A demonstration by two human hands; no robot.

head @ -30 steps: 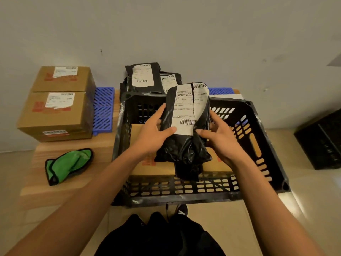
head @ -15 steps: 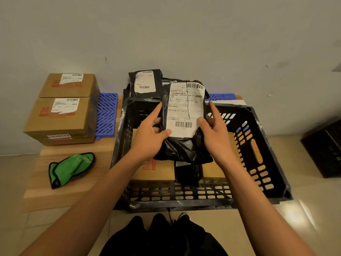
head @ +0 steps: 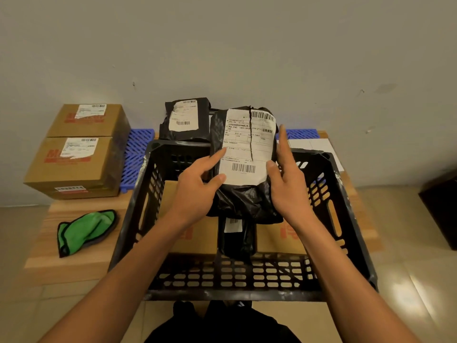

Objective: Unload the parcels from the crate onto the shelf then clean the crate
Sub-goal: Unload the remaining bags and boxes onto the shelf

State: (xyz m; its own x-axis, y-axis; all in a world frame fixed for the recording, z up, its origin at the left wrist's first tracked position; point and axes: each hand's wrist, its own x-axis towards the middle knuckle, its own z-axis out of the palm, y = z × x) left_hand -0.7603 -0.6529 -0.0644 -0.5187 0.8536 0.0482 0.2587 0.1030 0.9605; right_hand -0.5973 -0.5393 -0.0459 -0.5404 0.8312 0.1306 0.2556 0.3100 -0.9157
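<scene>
seen from above, looking down past two bare forearms. largest, a low wooden shelf (head: 81, 246) against a pale wall, carrying a black slatted plastic crate (head: 343, 219) with scuffed pale marks along its rim. inside the crate, brown cardboard boxes (head: 197, 237) lying flat with red print, and a small black bag parcel (head: 237, 237) resting between them near the front wall. at far left on the shelf, two stacked cardboard boxes (head: 74, 154) with white shipping labels, just beside a blue plastic grid panel (head: 136, 157) leaning behind the crate. held above the crate's far half, a black plastic mailer parcel (head: 243, 194), upright and crumpled at its lower end, wearing a large white label with barcodes at top and bottom and a tear running down its middle. behind it, a second black mailer (head: 184, 120) with its own white label, standing behind the crate's far rim, near the wall. left hand (head: 197, 191) half open, thumb pinching the label's lower left edge, index finger stretched up along the parcel's left side. right hand (head: 286, 186) much the same, thumb pressed on the label's right edge, index finger pointing straight up beside it, remaining fingers hidden behind the parcel. smallest, a crumpled green cloth (head: 84, 231) with dark edging, lying on the shelf left of the crate, apart from it.
</scene>
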